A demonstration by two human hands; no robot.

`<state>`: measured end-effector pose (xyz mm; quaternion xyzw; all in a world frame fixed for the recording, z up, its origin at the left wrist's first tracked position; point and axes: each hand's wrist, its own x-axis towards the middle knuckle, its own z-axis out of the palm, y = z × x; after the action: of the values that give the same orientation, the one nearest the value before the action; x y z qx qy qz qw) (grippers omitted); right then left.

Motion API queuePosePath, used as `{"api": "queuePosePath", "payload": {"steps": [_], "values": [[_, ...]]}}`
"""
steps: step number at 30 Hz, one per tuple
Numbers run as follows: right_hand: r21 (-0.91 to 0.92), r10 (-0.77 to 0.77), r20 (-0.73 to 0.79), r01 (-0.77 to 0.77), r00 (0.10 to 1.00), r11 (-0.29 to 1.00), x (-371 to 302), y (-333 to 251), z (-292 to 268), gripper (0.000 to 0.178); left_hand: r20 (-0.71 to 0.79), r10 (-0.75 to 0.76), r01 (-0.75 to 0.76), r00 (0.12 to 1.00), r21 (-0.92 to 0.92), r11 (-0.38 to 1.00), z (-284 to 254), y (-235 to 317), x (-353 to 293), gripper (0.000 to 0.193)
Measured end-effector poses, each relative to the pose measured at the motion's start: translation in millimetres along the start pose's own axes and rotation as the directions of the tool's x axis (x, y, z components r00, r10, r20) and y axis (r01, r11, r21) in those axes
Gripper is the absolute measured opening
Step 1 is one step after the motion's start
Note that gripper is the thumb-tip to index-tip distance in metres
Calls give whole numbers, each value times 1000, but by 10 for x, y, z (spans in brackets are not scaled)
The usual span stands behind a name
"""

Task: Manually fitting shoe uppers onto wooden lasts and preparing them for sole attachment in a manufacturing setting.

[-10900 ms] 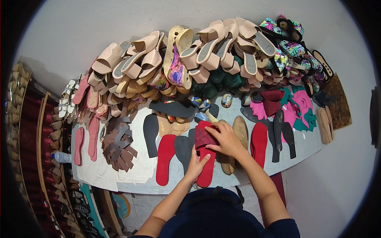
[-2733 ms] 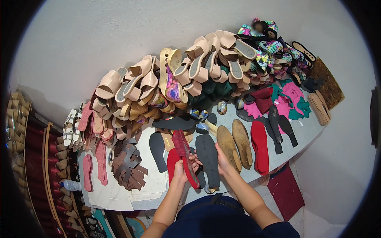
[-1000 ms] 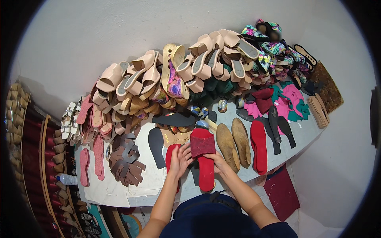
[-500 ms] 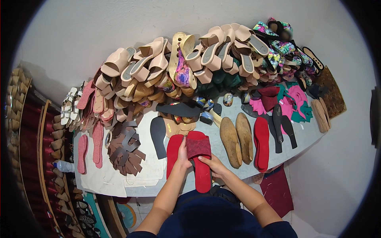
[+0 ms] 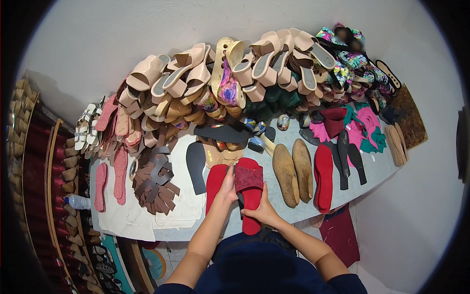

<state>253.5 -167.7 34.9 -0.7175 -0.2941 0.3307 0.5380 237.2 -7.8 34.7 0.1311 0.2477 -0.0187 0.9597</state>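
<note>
Over the table's near edge I hold a red slipper [image 5: 251, 200] with a broad dark red patterned strap across its front. My left hand [image 5: 228, 188] is closed on the slipper's left side, next to the strap. My right hand [image 5: 263, 209] wraps round the slipper's right side, thumb near the heel; part of its fingers is hidden underneath. Just left of the slipper lies a red sole [image 5: 214, 177], partly covered by my left hand. Right of my hands are two wooden shoe lasts [image 5: 285, 174] and a stack of red soles [image 5: 323, 179].
The grey table [image 5: 267, 195] carries a long heap of beige heeled sandals [image 5: 267, 56] against the wall. Brown strap pieces [image 5: 155, 182] and pink soles [image 5: 101, 186] lie at the left; pink and green scraps [image 5: 367, 125] at the right. A shelf of lasts [image 5: 69, 174] stands far left.
My right hand has shifted from beside the strap down toward the heel of the slipper. The slipper has moved slightly right and up. My left hand keeps its hold.
</note>
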Motion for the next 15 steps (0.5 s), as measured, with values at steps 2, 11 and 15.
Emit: {"api": "queuePosePath", "payload": {"steps": [2,11,15], "values": [[37,26,-27,-25,999,999,30,-4,-13,115,51,7,-5,999,-30,1000,31,-30,-47,53],[95,0,-85,8,996,995,192,-219,-229,107,20,239,-239,971,158,958,-201,-302,-155,25],[208,41,-37,-33,998,977,211,-226,-258,104,-201,356,-301,912,259,918,-123,-277,-63,24]]}}
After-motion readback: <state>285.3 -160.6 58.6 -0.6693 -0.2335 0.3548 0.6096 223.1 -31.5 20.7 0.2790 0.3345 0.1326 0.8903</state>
